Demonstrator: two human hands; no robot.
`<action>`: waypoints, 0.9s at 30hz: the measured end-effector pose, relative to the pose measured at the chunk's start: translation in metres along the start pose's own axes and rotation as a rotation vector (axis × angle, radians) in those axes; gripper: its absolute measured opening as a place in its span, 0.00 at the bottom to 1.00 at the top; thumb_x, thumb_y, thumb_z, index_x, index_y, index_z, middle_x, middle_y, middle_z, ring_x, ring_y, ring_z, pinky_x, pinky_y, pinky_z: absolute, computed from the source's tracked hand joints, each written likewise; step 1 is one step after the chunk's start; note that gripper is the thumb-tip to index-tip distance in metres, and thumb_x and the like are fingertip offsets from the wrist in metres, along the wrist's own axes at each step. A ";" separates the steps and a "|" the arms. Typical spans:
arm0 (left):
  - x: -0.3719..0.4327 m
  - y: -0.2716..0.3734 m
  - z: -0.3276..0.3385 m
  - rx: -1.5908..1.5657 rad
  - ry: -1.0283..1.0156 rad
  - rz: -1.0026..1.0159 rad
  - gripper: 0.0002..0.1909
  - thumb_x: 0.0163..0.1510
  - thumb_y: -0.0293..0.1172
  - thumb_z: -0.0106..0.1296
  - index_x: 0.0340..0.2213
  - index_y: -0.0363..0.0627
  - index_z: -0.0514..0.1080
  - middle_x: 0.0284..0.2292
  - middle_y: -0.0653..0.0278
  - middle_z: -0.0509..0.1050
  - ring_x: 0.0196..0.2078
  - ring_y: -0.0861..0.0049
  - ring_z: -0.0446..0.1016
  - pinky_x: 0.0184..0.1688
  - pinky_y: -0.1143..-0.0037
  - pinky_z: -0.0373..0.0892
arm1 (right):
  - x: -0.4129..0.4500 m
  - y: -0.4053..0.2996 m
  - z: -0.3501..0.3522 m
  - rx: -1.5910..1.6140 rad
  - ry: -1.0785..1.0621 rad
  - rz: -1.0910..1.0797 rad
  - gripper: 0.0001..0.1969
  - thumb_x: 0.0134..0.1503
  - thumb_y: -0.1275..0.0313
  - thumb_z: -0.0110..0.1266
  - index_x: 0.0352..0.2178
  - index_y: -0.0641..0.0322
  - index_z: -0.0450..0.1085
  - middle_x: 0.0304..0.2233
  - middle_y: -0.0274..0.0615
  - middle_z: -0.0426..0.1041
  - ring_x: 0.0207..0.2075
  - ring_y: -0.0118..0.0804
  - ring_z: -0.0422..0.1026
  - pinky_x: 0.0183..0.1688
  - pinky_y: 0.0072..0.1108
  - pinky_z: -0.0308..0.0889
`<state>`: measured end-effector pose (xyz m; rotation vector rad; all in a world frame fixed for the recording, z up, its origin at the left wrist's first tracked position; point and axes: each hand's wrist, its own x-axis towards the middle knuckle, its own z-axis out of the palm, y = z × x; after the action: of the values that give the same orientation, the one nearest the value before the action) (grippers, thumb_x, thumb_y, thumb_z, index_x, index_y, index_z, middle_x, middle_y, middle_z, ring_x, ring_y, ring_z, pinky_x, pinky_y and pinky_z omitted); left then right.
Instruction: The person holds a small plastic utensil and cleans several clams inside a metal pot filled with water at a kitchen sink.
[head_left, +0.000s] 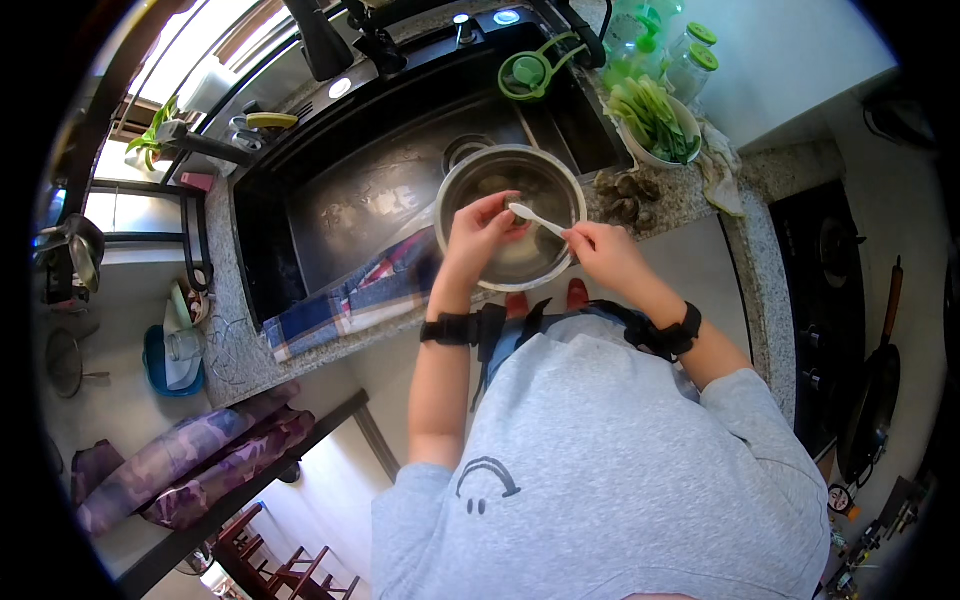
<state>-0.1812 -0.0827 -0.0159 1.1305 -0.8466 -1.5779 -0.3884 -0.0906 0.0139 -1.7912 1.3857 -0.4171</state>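
Over a round metal bowl (574, 184) of cloudy water, my left hand (484, 225) pinches a small dark object (513, 201), which looks like a shellfish and is partly hidden by the fingers. The white toothbrush (546, 222) is in my right hand (600, 251), its head against or very near that object. Pale shapes lie under the water, too blurred to name. The bowl sits at the front edge of the black sink (360, 187). To its right, a small heap of brown shells (628, 196) rests on the granite counter.
A checked cloth (352, 300) drapes over the sink's front edge. Behind stand a black faucet (319, 41) and a green strainer (527, 75). A bowl of leafy greens (656, 124), lidded glass jars (691, 67) and a rag (721, 176) are at the right, before a black cooktop (817, 300).
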 end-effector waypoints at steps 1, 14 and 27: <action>0.001 -0.001 -0.001 0.001 0.000 0.000 0.17 0.54 0.23 0.45 0.46 0.32 0.63 0.38 0.60 0.70 0.38 0.75 0.72 0.43 0.77 0.71 | -0.001 0.003 0.001 0.019 0.027 -0.012 0.13 0.53 0.62 0.47 0.24 0.60 0.70 0.20 0.50 0.70 0.24 0.52 0.69 0.25 0.34 0.62; 0.005 0.001 -0.004 -0.089 -0.019 -0.080 0.17 0.58 0.30 0.41 0.47 0.35 0.63 0.36 0.60 0.71 0.37 0.74 0.72 0.41 0.77 0.70 | 0.008 -0.014 -0.012 0.064 0.064 -0.050 0.14 0.53 0.61 0.46 0.24 0.61 0.70 0.21 0.50 0.70 0.24 0.53 0.69 0.26 0.35 0.62; 0.009 0.004 -0.008 -0.261 0.006 -0.118 0.16 0.58 0.30 0.40 0.46 0.37 0.64 0.37 0.58 0.72 0.38 0.75 0.72 0.42 0.77 0.70 | -0.002 -0.008 -0.002 -0.100 -0.037 0.008 0.14 0.52 0.61 0.46 0.23 0.60 0.71 0.23 0.50 0.71 0.27 0.53 0.70 0.28 0.36 0.64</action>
<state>-0.1729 -0.0928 -0.0175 1.0107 -0.5576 -1.7244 -0.3856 -0.0892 0.0214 -1.8641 1.4089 -0.3134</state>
